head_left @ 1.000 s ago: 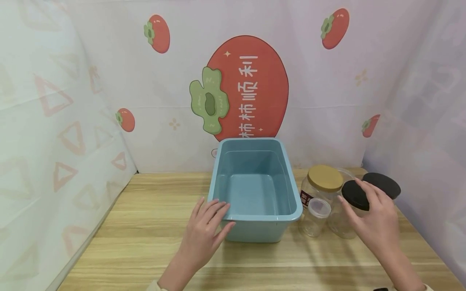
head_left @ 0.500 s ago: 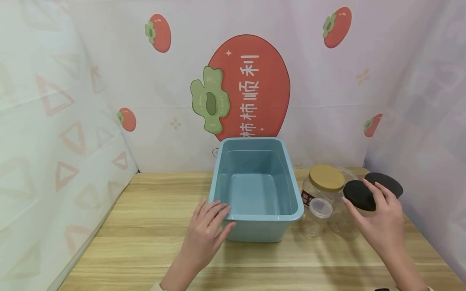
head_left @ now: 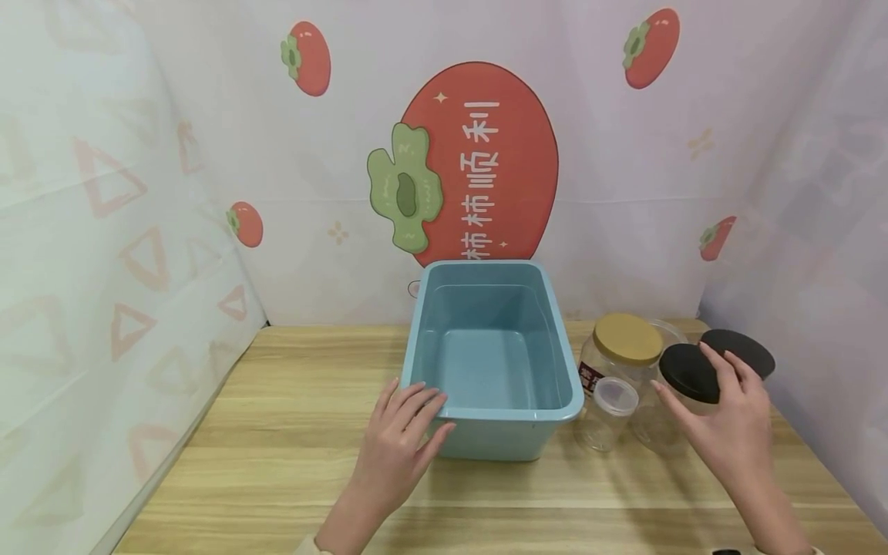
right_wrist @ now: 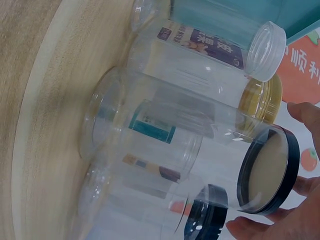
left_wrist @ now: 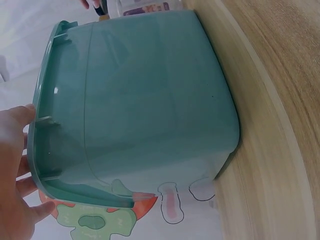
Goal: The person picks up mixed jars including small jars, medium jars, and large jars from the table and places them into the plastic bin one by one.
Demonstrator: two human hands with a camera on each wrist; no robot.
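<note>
Loosely spread, my left hand (head_left: pixel 402 439) rests on the near left corner of a light blue plastic bin (head_left: pixel 499 439). Its fingertips lie over the rim, and the thumb is by the front wall; the left wrist view shows the hand (left_wrist: pixel 17 175) along the bin's rim (left_wrist: pixel 34 135). Around the black lid (head_left: pixel 690 373) of a tall clear jar (right_wrist: pixel 165 107), my right hand (head_left: pixel 735 432) is spread. In the right wrist view, the thumb (right_wrist: pixel 302 115) stands beside the lid (right_wrist: pixel 292 165) with a small gap, and other fingers are near its opposite side.
Left of that jar stand a gold-lidded jar (head_left: pixel 627 338) with a dark label and a small clear-lidded jar (head_left: pixel 613 397). A second black lid (head_left: pixel 738 351) is behind the right hand. The wooden table (head_left: pixel 291 439) meets a printed cloth (head_left: pixel 312 270) at the back.
My right hand has shifted slightly right over the black lid. The left hand has stayed on the bin's corner. The head view has tilted a little.
</note>
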